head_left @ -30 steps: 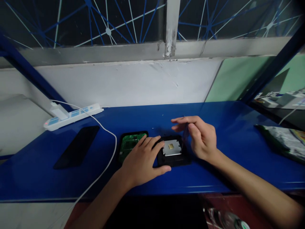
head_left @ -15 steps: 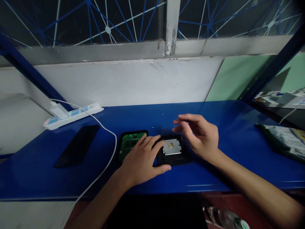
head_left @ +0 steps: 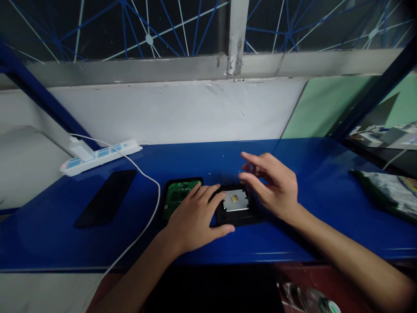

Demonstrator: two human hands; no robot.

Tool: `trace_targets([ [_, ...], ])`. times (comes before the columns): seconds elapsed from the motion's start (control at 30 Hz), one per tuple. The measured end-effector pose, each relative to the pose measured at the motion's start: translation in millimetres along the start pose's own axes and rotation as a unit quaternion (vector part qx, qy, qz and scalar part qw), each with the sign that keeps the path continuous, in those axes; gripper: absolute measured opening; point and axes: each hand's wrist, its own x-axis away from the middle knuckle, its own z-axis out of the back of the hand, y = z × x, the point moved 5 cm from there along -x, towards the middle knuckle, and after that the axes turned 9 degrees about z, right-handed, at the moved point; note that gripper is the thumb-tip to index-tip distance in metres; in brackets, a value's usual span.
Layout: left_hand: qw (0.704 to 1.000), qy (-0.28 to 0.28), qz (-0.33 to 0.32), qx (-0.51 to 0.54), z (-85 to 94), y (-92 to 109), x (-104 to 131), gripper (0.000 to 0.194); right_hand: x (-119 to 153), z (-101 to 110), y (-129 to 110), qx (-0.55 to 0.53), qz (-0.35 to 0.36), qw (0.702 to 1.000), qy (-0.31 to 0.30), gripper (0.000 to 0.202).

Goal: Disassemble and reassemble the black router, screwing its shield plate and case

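A black plastic housing half lies on the blue table, with a silver metal plate inside it and a small gold square at the plate's middle. My left hand is laid flat, fingers spread, its fingertips on the housing's left edge. Left of it is another black shell holding a green circuit board, partly covered by the hand. Above the housing's upper right corner, my right hand has its fingers curled around a small screwdriver with a dark purplish handle. The screwdriver's tip is too dim to make out.
A black phone-like slab lies at left, near a white power strip with a plug in it. A white cable crosses the table. At far right is a plastic bag; a clear bottle is below the front edge.
The fingers of my right hand have shifted and parted slightly, so the screwdriver's handle now shows between them. My left hand and the housing stay in place.
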Motion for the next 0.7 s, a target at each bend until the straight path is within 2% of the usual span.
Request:
trace_targets([
  [0.1, 1.0, -0.003, 0.003, 0.0, 0.1, -0.5, 0.6, 0.07, 6.1, -1.8, 3.6, -0.063, -0.068, 0.996, 0.001, 0.033],
  [0.17, 1.0, -0.006, 0.005, -0.002, -0.3, -0.9, 0.9, 0.071, 7.6, -1.9, 4.5, -0.105, -0.081, 0.991, 0.003, 0.026],
  [0.27, 1.0, -0.005, 0.006, -0.004, -0.4, -0.7, 1.0, 0.071, 3.6, 0.5, 3.2, -0.106, -0.041, 0.994, 0.002, 0.027],
  [0.4, 1.0, -0.002, 0.007, -0.002, -0.6, -0.2, 0.5, 0.068, -3.6, 3.2, -1.0, 0.01, 0.033, 0.999, 0.001, 0.01],
  [0.47, 1.0, -0.001, 0.006, -0.001, -0.7, -0.1, 0.4, 0.069, -4.0, 3.3, -2.6, 0.039, 0.041, 0.998, 0.009, 0.019],
  [0.53, 1.0, -0.002, 0.005, -0.003, -0.8, -0.2, 0.4, 0.07, -2.0, 2.2, -2.2, 0.025, 0.015, 1.0, 0.01, 0.029],
  [0.63, 1.0, -0.005, 0.007, -0.013, -0.9, -0.8, 0.6, 0.071, 3.1, 1.0, 0.5, -0.047, -0.046, 0.998, 0.01, 0.028],
  [0.7, 1.0, -0.009, 0.008, -0.016, -1.1, -1.2, 0.9, 0.072, 4.9, 1.7, 0.8, -0.098, -0.056, 0.993, 0.017, 0.029],
])
